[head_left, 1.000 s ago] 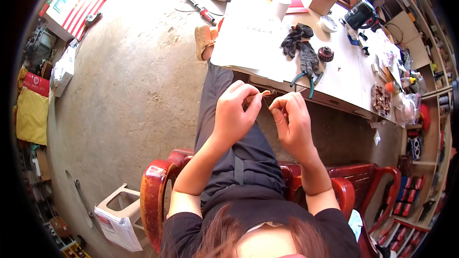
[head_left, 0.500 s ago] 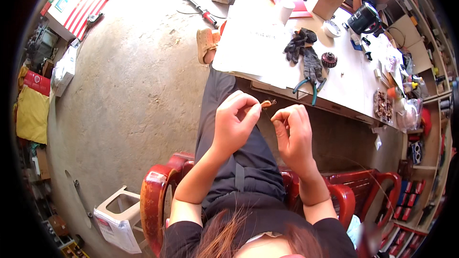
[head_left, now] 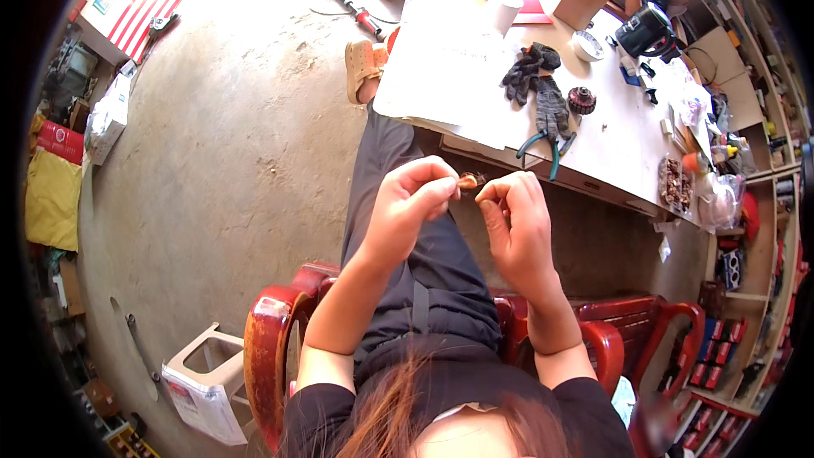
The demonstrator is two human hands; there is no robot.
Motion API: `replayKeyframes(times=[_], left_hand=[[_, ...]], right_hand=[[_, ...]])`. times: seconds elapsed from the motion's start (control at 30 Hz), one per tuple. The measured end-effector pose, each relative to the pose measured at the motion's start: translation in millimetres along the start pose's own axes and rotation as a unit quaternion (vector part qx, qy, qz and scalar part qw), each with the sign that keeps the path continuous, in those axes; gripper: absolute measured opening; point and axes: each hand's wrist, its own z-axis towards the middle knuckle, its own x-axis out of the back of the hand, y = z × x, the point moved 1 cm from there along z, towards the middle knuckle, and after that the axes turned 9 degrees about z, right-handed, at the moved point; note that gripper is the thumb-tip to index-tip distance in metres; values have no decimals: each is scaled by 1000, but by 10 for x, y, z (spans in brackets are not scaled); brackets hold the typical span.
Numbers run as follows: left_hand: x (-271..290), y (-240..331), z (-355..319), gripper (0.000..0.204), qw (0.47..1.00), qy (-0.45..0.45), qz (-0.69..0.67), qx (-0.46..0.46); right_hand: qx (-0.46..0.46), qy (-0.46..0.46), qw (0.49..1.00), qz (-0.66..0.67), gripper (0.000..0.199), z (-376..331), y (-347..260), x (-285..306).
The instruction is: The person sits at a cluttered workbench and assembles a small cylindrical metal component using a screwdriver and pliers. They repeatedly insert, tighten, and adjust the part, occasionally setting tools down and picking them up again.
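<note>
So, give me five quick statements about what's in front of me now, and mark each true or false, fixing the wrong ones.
1. The left hand pinches a small orange-brown piece. True.
2. The right hand wears a glove. False: it is bare; the grey gloves lie on the table.
3. The tool with blue-green handles is on the floor. False: it lies at the table's near edge.
4. The tall cardboard box on the table has its flaps open. True.
5. A beige stool stands left of the red-brown chair. True.
</note>
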Motion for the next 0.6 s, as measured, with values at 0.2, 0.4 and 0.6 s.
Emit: replayKeyframes(times=[0.2,0.4,0.6], left_hand=[[-57,66,-10,5,919,-110,359,-120],[-64,103,-5,8,977,76,180,-82],[-22,147,-46,9,960,-165,225,-30]], right_hand=[[8,1,1000,-9,8,74,-49,82],[21,-1,1000,-14,9,14,-92,13],[18,8,1000,-8,10,84,-78,91]])
